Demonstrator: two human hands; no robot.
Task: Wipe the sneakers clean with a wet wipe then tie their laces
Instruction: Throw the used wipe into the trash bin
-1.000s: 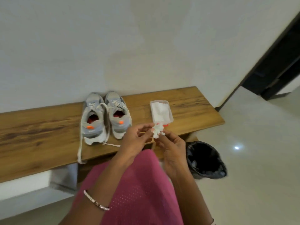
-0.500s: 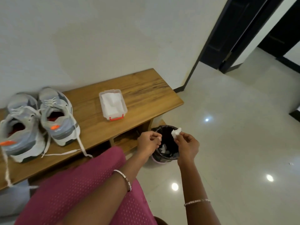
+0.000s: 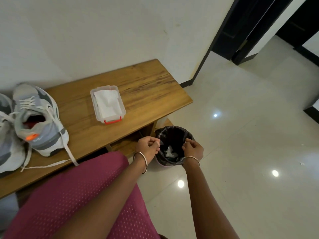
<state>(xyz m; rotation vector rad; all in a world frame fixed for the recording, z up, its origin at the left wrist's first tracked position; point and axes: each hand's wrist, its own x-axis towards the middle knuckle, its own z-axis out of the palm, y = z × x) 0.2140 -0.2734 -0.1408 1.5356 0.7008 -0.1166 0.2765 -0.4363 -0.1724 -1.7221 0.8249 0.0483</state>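
Two grey and white sneakers stand on the wooden bench [image 3: 146, 94] at the left, heels toward me: the right sneaker [image 3: 38, 119] with an orange tab, the left sneaker [image 3: 5, 135] cut by the frame edge. Their white laces [image 3: 69, 154] hang loose over the bench's front edge. A clear wipe box [image 3: 107, 104] with a red latch holds white wipes. My left hand [image 3: 149, 145] and my right hand [image 3: 192, 149] hover over the bin's rim, fingers curled, nothing visible in them. A crumpled white wipe [image 3: 170, 151] lies inside the bin.
A small bin [image 3: 172, 135] lined with a black bag stands on the glossy tiled floor beside the bench's right end. My pink-clad leg [image 3: 77, 195] fills the lower left. A dark door frame [image 3: 241, 31] stands at the upper right, past the white wall.
My view swung right from the bench to the bin. The crumpled wipe held in my right hand half a second ago is out of my fingers; a wipe lies in the bin.
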